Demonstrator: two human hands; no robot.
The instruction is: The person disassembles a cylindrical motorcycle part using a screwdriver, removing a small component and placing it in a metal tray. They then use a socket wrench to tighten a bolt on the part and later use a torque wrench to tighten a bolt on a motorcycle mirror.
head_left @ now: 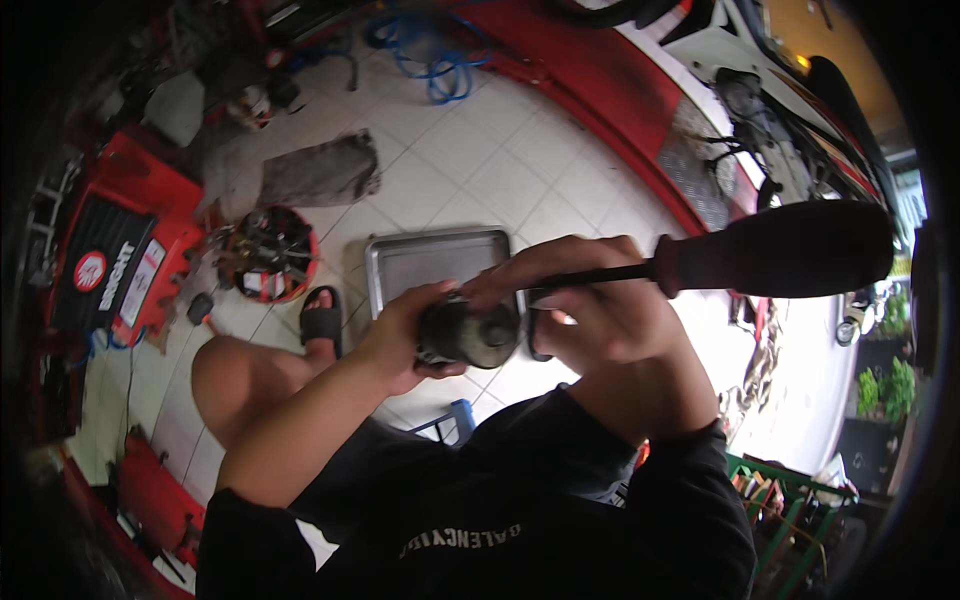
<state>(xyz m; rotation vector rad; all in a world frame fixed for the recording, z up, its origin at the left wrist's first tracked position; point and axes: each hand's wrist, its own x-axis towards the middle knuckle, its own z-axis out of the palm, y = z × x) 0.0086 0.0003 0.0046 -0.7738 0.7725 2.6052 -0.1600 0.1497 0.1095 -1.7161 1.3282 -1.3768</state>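
- The dark round metal part [468,333], a grimy cylinder-like piece, sits in mid-air at the centre of the view, above the tiled floor [520,150] and over the near edge of a grey metal tray [440,255].
- The left hand [405,335] is closed around the part from its left side, fingers wrapped over the body, holding it steady.
- The right hand [590,300] is closed around the shaft of a large screwdriver [700,262], fingers curled near the tip end, just right of the part and touching it.
- The screwdriver's long axis runs almost level, left to right: the tip meets the part at the left, and the thick dark handle reaches far out to the right.
- The part therefore lies directly left of the right hand, along the line of the tool; both hands are about equally close to it.
- Room around: the tray and a sandalled foot [322,318] lie below and left; a bare knee [235,375] is near left.
- A red round bin of parts [268,255] and a grey rag [320,172] lie farther left on the floor.
- A red lift ramp [600,100] crosses the far right.
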